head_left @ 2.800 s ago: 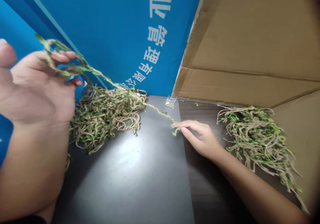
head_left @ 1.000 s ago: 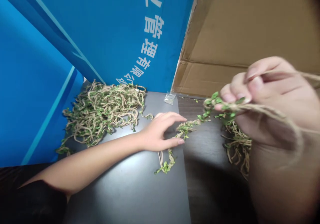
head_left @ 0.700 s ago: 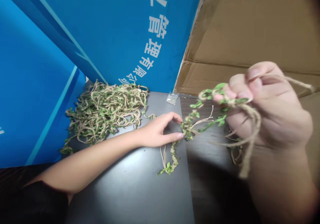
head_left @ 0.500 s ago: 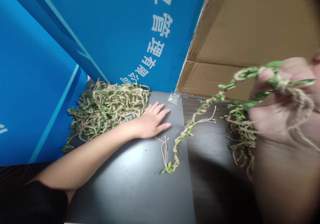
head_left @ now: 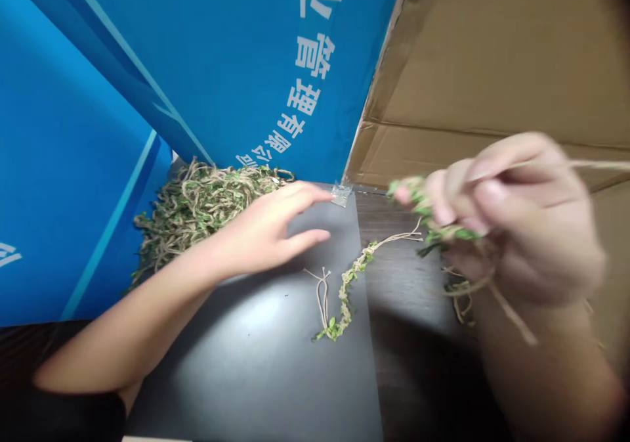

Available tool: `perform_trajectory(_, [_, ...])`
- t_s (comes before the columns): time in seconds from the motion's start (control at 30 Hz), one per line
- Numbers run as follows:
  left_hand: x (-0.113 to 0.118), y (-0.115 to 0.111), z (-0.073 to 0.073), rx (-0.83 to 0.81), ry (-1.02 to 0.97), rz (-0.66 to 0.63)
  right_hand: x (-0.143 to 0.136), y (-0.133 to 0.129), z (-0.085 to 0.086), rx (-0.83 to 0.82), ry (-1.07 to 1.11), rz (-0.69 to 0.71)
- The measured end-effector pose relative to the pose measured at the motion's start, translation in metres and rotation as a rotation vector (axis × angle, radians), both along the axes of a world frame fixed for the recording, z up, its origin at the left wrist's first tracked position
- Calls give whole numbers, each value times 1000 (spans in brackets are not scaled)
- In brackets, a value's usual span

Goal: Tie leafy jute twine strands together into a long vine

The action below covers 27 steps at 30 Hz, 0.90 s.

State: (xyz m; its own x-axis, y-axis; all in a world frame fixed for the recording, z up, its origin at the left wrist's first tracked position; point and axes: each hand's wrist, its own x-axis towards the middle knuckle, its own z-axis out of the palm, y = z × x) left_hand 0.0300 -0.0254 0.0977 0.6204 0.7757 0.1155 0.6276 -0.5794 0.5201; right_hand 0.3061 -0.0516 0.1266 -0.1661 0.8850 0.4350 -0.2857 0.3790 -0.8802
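My right hand (head_left: 526, 225) is raised at the right, closed around a braided leafy twine strand (head_left: 420, 199). Loose tan cord ends hang below that hand, and one cord runs off to the right. With fingers stretched and thumb apart, my left hand (head_left: 270, 228) holds nothing and hovers over the grey mat (head_left: 236, 370), beside a large heap of leafy twine (head_left: 197, 212). Between the hands, a second braided leafy twine strand (head_left: 346, 291) lies curved on the mat, its cord tails reaching onto the dark tabletop.
More twine (head_left: 461, 304) lies on the dark wood tabletop (head_left: 388, 284), partly hidden by my right hand. A small clear plastic bag (head_left: 340, 194) rests at the mat's back edge. Behind stand a blue printed panel (head_left: 246, 54) and a cardboard sheet (head_left: 492, 54).
My left hand has lifted off the mat and shifted slightly left. My right hand has turned and closed more tightly, drawing its strand away from the one on the mat.
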Motion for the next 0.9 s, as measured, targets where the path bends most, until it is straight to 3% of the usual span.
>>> perform_trajectory(0.07, [19,-10,-4,55,-234,-88,-12,-8,-8,-81,-32,183])
perform_trajectory(0.17, [34,-19,-11,-126,-374,-217,-17,-18,-13,-142,-150,332])
perform_trajectory(0.23, [33,-18,-11,-321,-373,-194,-9,-19,-10,-134,-225,269])
perform_trajectory(0.33, [19,-12,-5,-584,-420,-82,18,-5,-3,-123,-424,53])
perform_trajectory(0.47, [3,-1,4,-685,-440,-5,55,27,-16,-140,-782,-145])
perform_trajectory(0.57, [-1,3,7,-744,-559,42,64,41,-48,14,-1082,-104])
perform_trajectory(0.67, [1,3,7,-790,-701,84,54,35,-85,11,-1331,213])
perform_trajectory(0.73, [1,2,9,-800,-761,103,44,27,-101,-46,-1438,307])
perform_trajectory(0.8, [0,1,11,-796,-782,109,39,20,-106,-41,-1488,290])
perform_trajectory(0.9, [-2,-1,14,-781,-795,131,55,13,-90,-104,-1394,244])
